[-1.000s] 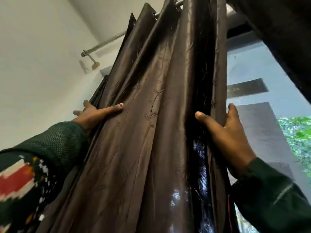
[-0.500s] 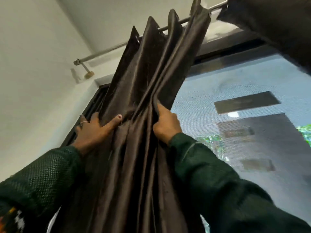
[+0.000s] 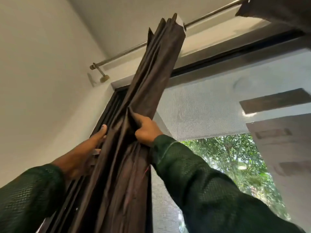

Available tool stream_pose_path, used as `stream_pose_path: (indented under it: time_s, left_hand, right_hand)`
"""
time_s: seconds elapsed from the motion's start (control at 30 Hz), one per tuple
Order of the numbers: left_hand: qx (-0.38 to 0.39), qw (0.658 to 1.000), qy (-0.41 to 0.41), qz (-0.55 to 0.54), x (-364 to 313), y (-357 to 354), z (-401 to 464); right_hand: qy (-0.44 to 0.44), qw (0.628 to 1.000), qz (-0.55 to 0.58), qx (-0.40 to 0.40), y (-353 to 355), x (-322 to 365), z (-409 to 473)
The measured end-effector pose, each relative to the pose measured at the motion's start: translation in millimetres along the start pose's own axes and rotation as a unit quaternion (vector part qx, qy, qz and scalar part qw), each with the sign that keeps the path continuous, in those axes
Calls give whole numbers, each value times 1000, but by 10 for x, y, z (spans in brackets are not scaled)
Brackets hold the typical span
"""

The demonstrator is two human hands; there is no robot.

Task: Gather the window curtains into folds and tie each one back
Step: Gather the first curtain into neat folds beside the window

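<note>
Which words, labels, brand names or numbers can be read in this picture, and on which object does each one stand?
None: no readable text shows anywhere.
The brown curtain carries no label.
The curtain rod carries no marking.
The sleeves carry no print.

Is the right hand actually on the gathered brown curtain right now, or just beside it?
Touching. The head view shows the right hand with its fingers curled into the folds of the brown curtain, pinching the fabric with no gap.

Dark brown glossy curtain (image 3: 151, 84), bunched into narrow vertical folds, hanging from 1 o'clock down to 7 o'clock; second curtain (image 3: 282, 9) at 2 o'clock.
</note>
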State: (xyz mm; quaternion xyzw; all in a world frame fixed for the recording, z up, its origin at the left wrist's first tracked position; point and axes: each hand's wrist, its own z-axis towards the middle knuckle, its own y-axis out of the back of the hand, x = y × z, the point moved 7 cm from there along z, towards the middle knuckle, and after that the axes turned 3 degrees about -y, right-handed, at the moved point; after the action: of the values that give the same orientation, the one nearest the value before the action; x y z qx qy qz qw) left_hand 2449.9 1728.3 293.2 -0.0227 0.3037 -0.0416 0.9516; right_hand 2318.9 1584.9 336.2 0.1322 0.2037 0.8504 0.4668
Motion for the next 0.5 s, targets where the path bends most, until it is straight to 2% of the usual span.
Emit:
stream_pose_path:
  time_s: [0.1, 0.2, 0.4, 0.5]
  left_hand:
    - [26, 998, -42, 26, -262, -399, -299]
    - [-20, 997, -62, 49, -493, -549, -366]
    - [23, 995, -52, 82, -658, -1005, -340]
    - [-8, 989, -89, 118, -821, -1149, -355]
  right_hand:
    - [-33, 997, -12, -69, 317, -188, -217]
    - [-76, 985, -109, -114, 570, -406, -490]
    - [-85, 954, -196, -211, 1030, -694, -906]
    - [-73, 945, -216, -234, 1261, -822, -1067]
